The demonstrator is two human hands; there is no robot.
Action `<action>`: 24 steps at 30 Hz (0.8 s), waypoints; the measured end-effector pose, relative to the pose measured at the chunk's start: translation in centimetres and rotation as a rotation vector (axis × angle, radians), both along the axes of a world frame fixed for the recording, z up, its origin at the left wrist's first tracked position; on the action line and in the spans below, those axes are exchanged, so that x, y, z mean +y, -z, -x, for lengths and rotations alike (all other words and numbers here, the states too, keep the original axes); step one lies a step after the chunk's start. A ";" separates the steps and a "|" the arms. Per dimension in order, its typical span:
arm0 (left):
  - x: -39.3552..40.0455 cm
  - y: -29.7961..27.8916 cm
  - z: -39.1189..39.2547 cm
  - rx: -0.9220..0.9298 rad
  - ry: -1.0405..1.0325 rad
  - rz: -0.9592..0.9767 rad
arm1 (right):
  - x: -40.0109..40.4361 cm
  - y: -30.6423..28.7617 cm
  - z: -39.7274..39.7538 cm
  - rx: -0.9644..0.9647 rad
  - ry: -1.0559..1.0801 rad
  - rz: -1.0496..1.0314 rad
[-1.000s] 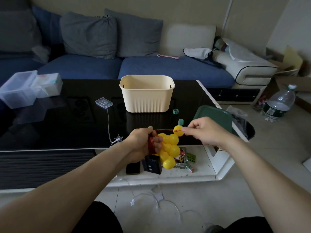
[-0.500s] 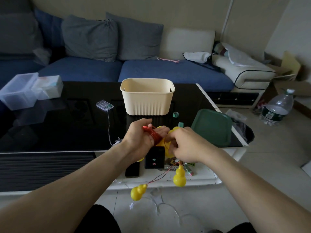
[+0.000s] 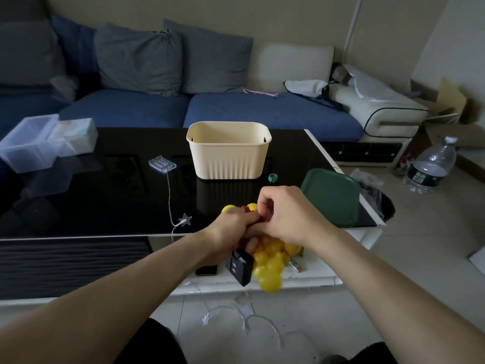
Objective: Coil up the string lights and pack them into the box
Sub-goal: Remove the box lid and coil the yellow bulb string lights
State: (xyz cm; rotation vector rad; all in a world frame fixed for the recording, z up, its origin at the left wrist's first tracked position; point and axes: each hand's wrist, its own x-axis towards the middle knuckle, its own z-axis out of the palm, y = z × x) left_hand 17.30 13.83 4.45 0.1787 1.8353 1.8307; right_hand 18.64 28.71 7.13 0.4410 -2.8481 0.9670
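Currently, head view: we're in the coiling step. Our left hand [image 3: 231, 232] has its fingers curled round the bundle of yellow gourd-shaped string lights on thin red wire [image 3: 270, 261], gripping it at the top. Our right hand [image 3: 286, 216] has fingers curled too, pinching at the red wire just beside the left fingers, knuckles touching. Exactly which strand the right fingertips hold we cannot tell; they're hidden behind the knuckles.

Most bulbs hang in a cluster below both sets of fingers; two yellow bulbs poke out above the left fingers. A small black battery box [image 3: 240, 267] dangles just below the left fingers, touching the cluster. Long axis of the bundle runs roughly vertical, top at the fingers, free end pointing down toward the floor, tilted slightly right.

The cream ribbed plastic box [image 3: 228, 164] sits open-topped on the black glass table [image 3: 105, 200], beyond the fingers, well apart; nothing visible inside from here.

Our read: the coil looks nearly gathered. Next move calls for tucking the last strand, keeping the left grip tight so loops don't spill, then carrying the bundle forward over the rim and lowering it in.

A second string, clear wire with star lights and a clear battery case [image 3: 162, 164], lies left of the fingers, untouched.
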 end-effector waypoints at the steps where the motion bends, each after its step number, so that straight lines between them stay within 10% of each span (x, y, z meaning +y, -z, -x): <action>1: 0.1 0.0 -0.2 0.037 0.029 0.059 | 0.1 -0.1 0.1 -0.025 -0.002 -0.020; 13: -1.6 0.5 1.2 0.295 0.180 0.371 | 3.3 1.0 1.5 -0.407 -0.118 0.028; 24: -1.9 1.5 0.7 0.267 0.365 0.501 | 3.2 2.8 1.7 -0.254 -0.146 0.096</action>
